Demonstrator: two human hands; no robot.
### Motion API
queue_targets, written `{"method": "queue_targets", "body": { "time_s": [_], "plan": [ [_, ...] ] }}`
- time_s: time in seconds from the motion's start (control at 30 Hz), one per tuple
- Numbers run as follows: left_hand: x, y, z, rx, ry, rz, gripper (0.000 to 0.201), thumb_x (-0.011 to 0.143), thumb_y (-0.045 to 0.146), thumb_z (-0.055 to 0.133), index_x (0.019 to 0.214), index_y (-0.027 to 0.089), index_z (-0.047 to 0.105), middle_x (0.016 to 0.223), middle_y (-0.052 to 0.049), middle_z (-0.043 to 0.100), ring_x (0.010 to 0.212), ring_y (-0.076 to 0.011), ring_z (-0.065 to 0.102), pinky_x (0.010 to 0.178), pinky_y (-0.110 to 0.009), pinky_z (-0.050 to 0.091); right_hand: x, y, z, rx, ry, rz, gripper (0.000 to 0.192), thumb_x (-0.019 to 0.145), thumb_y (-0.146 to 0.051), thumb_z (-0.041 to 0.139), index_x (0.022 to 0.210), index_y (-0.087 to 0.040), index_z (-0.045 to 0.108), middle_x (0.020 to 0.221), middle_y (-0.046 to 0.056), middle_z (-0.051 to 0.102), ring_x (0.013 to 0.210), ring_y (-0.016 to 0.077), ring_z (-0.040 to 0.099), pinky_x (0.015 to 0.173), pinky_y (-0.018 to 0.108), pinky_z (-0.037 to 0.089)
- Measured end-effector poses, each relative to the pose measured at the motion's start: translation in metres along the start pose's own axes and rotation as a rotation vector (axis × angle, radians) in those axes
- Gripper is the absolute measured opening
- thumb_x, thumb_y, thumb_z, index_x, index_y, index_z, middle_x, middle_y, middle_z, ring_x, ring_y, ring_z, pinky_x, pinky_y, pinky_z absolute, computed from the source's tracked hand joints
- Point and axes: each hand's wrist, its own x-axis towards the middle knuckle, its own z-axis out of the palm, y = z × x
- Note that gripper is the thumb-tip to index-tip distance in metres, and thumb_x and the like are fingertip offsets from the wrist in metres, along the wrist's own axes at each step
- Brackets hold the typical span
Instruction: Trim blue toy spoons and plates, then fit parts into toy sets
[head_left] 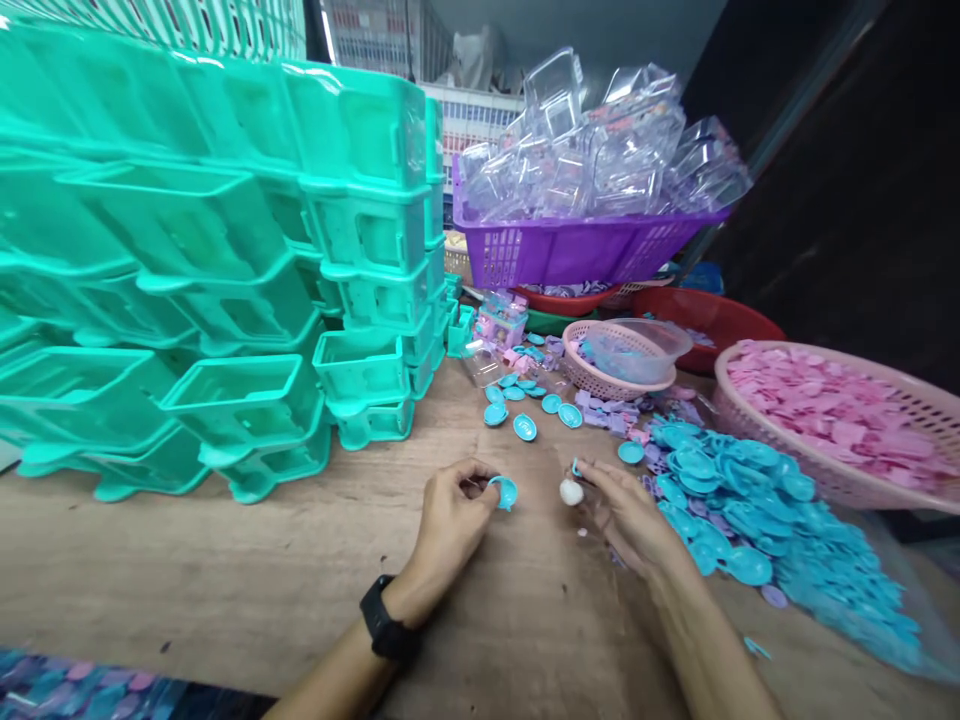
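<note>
My left hand (457,512), with a dark watch on its wrist, pinches a small blue oval plastic piece (508,491) by its left edge above the wooden table. To the right, my right hand (624,512) is closed at the fingertips on a small white round piece (571,492). A tiny blue part (576,467) shows at the same fingertips; whether it is joined to the white piece I cannot tell. The two hands are apart. Beyond them lie several loose blue oval pieces (525,428) on the tabletop.
Stacked green plastic bins (367,240) rise at left. A large heap of blue pieces (750,490) spreads at right, beside a pink basket (825,460) of pink pieces. Behind stand a purple basket (570,250) of clear plastic cases and a smaller pink basket (600,383).
</note>
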Motion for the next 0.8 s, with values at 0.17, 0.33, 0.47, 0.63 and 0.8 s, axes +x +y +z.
{"method": "queue_targets", "body": {
  "time_s": [0.17,0.33,0.47,0.63,0.8],
  "plan": [
    [-0.012,0.0,0.011,-0.045,-0.014,-0.016,0.014,0.072,0.011,0.065,0.077,0.014,0.077,0.075,-0.005,0.078,0.069,-0.0182,0.072,0.067,-0.025,0.055,-0.033,-0.008,0.002,0.237,-0.071,0.175,0.051,0.057,-0.06,0.088,0.081,-0.017,0.073,0.075,0.008,0.075,0.065,0.0196,0.068,0.054,0.027,0.053],
    [-0.021,0.006,0.015,-0.044,-0.032,-0.023,0.012,0.074,0.013,0.067,0.079,0.014,0.077,0.079,-0.006,0.079,0.073,-0.0193,0.072,0.069,-0.026,0.055,-0.059,-0.008,0.018,0.134,0.113,0.032,0.047,0.059,-0.057,0.087,0.082,-0.017,0.079,0.08,0.01,0.078,0.074,0.0248,0.073,0.067,0.034,0.061],
    [-0.023,0.008,0.016,-0.116,-0.027,-0.019,0.007,0.073,0.011,0.067,0.067,0.015,0.066,0.066,-0.001,0.069,0.063,-0.0139,0.065,0.061,-0.022,0.048,-0.073,-0.008,0.029,0.116,0.227,-0.043,0.038,0.066,-0.051,0.082,0.088,-0.02,0.081,0.087,0.01,0.08,0.08,0.0262,0.075,0.074,0.038,0.063],
    [-0.027,0.006,0.018,-0.352,-0.06,-0.123,0.03,0.066,0.005,0.068,0.093,0.017,0.062,0.067,0.005,0.064,0.061,-0.0105,0.063,0.059,-0.018,0.046,-0.079,-0.006,0.035,0.088,0.322,-0.107,0.029,0.071,-0.046,0.08,0.085,-0.021,0.082,0.089,0.01,0.08,0.08,0.025,0.075,0.077,0.038,0.062],
    [-0.035,0.005,0.022,-0.277,-0.127,-0.043,0.019,0.075,0.013,0.069,0.093,0.013,0.075,0.085,-0.007,0.077,0.077,-0.0169,0.07,0.073,-0.025,0.053,-0.081,-0.002,0.042,0.018,0.353,-0.173,0.027,0.074,-0.045,0.078,0.084,-0.021,0.082,0.085,0.008,0.08,0.075,0.0232,0.074,0.07,0.034,0.06]
  ]
}}
